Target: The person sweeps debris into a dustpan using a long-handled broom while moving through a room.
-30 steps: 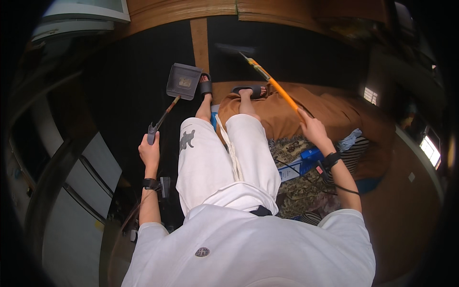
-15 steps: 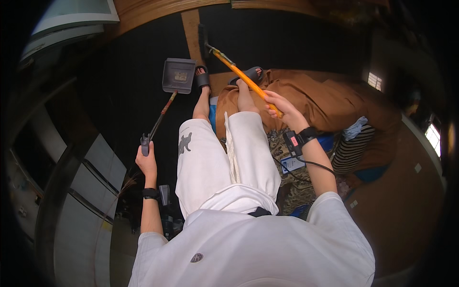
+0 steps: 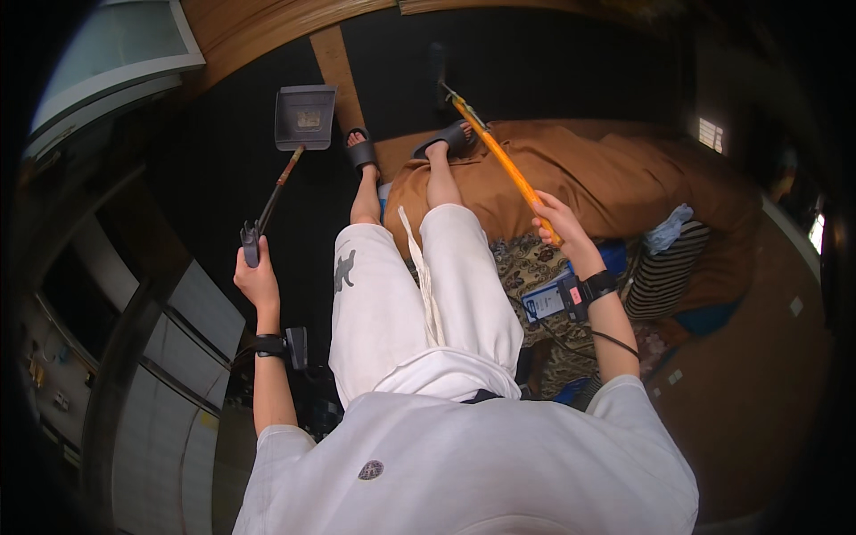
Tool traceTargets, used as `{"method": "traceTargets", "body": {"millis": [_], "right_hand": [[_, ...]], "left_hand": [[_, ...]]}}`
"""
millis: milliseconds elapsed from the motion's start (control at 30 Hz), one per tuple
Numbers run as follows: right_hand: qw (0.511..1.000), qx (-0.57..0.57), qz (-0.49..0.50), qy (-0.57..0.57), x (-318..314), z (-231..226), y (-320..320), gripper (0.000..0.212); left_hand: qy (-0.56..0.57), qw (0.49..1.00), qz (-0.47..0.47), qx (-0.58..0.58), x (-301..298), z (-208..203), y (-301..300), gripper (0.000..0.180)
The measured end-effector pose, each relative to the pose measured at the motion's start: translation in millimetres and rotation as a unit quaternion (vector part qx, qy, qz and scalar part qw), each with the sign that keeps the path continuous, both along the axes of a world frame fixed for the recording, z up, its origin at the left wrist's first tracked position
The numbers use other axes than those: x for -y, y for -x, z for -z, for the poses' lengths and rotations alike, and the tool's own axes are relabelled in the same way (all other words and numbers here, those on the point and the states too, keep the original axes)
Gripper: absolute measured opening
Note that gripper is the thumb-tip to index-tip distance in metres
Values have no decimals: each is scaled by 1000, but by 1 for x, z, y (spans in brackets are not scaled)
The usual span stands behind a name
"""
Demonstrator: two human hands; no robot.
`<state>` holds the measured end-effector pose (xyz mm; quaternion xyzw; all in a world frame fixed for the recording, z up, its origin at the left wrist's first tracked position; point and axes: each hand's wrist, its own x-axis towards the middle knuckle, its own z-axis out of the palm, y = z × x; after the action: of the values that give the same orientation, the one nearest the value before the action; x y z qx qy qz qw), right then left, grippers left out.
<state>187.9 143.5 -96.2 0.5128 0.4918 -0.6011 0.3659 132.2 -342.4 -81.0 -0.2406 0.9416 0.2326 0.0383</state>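
My left hand (image 3: 258,280) is closed on the grip of a long-handled dustpan (image 3: 291,109). Its grey pan rests or hovers over the dark floor beside my left foot; which one I cannot tell. In my right hand (image 3: 565,230) is the top of the orange handle of a broom (image 3: 504,163). The broom's dark head lies beyond my right foot, blurred and hard to make out against the floor.
Close on my right stands a surface draped with brown cloth (image 3: 571,169), bearing a striped cushion (image 3: 670,270) and a blue-and-white card (image 3: 544,304). White drawers (image 3: 183,357) line the left side. A glass-fronted cabinet (image 3: 134,53) stands far left.
The broom has swung right, away from the brown floor strip, as my right hand moved right and nearer. My left hand and the dustpan have shifted left and a little farther away.
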Motion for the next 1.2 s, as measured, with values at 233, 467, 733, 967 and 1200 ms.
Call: {"method": "traceTargets", "body": {"millis": [233,467,733,967,1200], "right_hand": [[995,-85,1,53,-3,-52,-78,43],[892,-285,-289,-199,-34,-56,-113,49],[653,-294,-508,-478,-12,-10,-43,43],[636,-263,-580,-436,-24,10,-126,49],[666,-222,-603,-380,-70,-27,-174,49]], "left_hand": [[30,992,51,-111,-7,-35,-58,32],[132,954,270,-21,-25,-87,-85,31],[143,888,435,41,-54,-89,-51,23],[133,872,471,36,-75,-60,-30,27],[123,864,482,75,-89,-60,-10,27]]}}
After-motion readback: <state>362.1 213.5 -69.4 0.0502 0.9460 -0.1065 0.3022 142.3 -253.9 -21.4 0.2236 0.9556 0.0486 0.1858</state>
